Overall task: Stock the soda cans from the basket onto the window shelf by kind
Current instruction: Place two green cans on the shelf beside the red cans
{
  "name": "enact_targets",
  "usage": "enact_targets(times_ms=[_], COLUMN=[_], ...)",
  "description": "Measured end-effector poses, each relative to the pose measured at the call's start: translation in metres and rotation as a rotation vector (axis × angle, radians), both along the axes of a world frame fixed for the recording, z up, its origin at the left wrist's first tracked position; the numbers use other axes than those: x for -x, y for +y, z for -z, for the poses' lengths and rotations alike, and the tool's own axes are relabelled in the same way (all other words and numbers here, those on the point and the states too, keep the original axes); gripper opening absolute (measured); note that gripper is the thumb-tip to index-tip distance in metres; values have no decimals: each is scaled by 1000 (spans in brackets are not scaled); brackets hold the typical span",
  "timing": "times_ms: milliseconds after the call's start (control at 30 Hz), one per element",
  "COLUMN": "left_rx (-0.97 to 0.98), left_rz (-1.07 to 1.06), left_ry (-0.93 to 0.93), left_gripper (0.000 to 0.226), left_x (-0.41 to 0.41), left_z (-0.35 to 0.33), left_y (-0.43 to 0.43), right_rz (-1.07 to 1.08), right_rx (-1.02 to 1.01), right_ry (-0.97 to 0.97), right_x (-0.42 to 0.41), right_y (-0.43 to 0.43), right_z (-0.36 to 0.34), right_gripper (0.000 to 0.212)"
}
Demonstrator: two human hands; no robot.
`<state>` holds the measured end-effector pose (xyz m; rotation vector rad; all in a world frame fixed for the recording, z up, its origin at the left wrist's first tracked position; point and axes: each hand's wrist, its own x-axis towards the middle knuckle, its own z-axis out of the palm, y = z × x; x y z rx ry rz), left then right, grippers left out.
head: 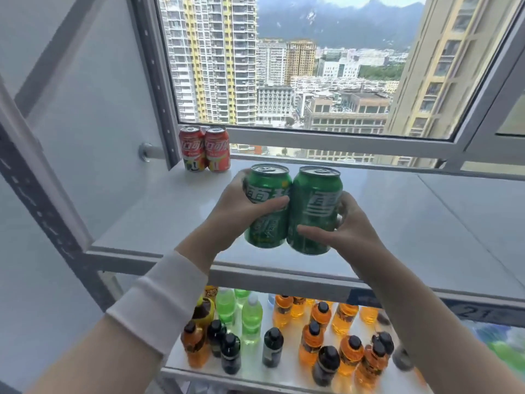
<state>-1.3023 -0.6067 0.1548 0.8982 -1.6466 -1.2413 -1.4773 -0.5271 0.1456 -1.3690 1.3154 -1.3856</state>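
Two green soda cans are held upright side by side above the front of the white window shelf [412, 223]. My left hand [241, 211] grips the left green can [267, 194], thumb across its front. My right hand [345, 228] grips the right green can [315, 200] from its right side and bottom. The two cans touch each other. Two red soda cans [204, 147] stand together at the shelf's back left corner, by the window frame. The basket is not in view.
A lower shelf [255, 373] beneath holds several orange, green and dark drink bottles. A grey metal rack post [48, 211] runs diagonally at the left. The window frame [326, 137] borders the shelf's back; a white panel stands at the left.
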Motion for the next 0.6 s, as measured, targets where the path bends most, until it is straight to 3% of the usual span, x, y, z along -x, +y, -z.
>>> enact_targets(times_ms=[200, 333, 600], left_rx=[16, 55, 77], left_rz=[28, 33, 43], left_ry=[-43, -90, -136], left_gripper=[45, 63, 64], left_x=[7, 7, 8], left_z=[2, 8, 23], left_y=[-77, -120, -160], right_rz=[80, 127, 173], right_rx=[-25, -28, -45], right_ry=[88, 164, 241], right_x=[8, 8, 9], right_y=[-80, -124, -169], right_z=[3, 12, 36], right_gripper=[69, 72, 77])
